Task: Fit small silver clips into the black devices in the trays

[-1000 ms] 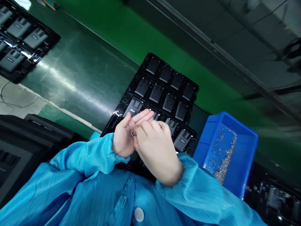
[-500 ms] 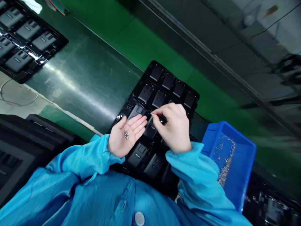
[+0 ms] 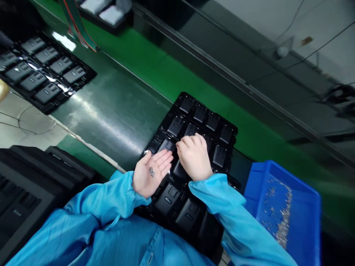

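Okay, head view: two hands, both bare. Left hand (image 3: 144,180) flat, palm up, fingers extended, one small pile of metal bits (image 3: 152,172) lying loose in it. Right hand (image 3: 195,159) just beside it, fingers curled together; tips hidden, so can't tell how tight or whether they've got a bit. Below both, black tray (image 3: 181,95) of black units (image 3: 168,199): four in far row, three nearest the body, middle ones partly covered. Right of right hand, one blue bin (image 3: 318,221), more metal bits inside, too many to count. Well off left, second tray (image 3: 91,75), eight units showing. Left of left sleeve, stacked black cases (image 3: 30,162). Surface: glossy dark green bench (image 3: 122,107). Room: brighter green strip (image 3: 155,70) beyond hands, pale floor (image 3: 13,107) with cables far left.
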The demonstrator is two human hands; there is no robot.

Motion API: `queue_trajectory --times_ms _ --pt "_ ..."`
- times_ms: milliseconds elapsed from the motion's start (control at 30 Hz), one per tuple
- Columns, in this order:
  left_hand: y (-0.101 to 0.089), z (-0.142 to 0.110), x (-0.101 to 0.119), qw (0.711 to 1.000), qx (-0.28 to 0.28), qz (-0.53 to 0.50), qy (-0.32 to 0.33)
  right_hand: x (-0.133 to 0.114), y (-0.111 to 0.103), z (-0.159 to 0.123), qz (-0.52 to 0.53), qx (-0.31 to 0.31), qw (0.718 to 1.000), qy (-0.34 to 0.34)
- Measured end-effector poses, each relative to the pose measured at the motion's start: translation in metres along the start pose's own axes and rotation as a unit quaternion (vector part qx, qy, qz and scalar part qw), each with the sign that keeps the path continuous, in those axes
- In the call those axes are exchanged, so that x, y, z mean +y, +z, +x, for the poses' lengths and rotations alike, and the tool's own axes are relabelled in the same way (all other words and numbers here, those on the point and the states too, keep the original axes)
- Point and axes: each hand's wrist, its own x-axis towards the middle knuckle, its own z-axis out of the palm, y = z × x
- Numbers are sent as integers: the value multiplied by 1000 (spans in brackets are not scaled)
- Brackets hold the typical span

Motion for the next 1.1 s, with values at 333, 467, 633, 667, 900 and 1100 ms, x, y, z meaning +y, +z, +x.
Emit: queue_trajectory --times_ms 333,467,633,667,900,1100 --pt "-4 1 -1 1000 -1 -10 15 -17 12 -15 28 40 999 12" --pt "-4 2 -1 1000 -2 -7 12 -17 12 -27 55 30 997 38" --pt "-3 2 -1 1000 -5 -3 13 -16 1 -33 134 -21 985 103" --pt "-3 2 0 1000 -9 -4 11 -15 0 -33 155 -29 981 116" --pt "-7 4 1 1000 -31 0 2 -11 -2 -30 224 -44 962 152" --pt "-4 3 1 999 -36 13 7 -12 -5 -33 148 -53 980 125"
